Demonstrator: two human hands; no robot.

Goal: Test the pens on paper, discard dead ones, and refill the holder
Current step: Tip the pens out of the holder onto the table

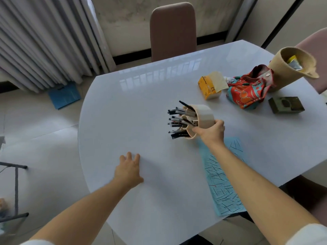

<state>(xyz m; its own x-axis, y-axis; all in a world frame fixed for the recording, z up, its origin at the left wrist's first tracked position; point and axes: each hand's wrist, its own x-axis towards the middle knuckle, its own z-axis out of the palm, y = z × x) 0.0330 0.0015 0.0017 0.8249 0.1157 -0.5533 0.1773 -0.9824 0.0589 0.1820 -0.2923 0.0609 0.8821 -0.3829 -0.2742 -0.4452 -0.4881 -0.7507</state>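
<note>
White and glossy, the table (141, 106) fills the view, with curtains and a brown chair (173, 30) behind it. Above its middle the right hand (211, 131) grips a beige holder (203, 117) by its base, fingers and thumb curled round the wall, and has it tipped on its side with the mouth facing left. Pens (178, 121) stick out of the mouth in a loose bundle, nearly level, clear of the tabletop. Under the right forearm lies a blue paper (223, 181) already crossed with many dark test strokes. The left hand (128, 171) rests flat on the table well apart from the holder, fingers spread and straight, holding nothing. Judging from the tilt, the pens are about to be tipped out, and that is where trouble could start: poured fast onto so slick a top, they may roll and scatter, some off the near or left edge to the floor. The left hand sits low and to the side, perhaps too far to stop them. A sharper tilt could also send them out all at once and mix any tested with untested. To the right, near a yellow tissue pack (209, 87), a patterned pouch (247, 91) and a tan basket (293, 66) stand out of the way.
</note>
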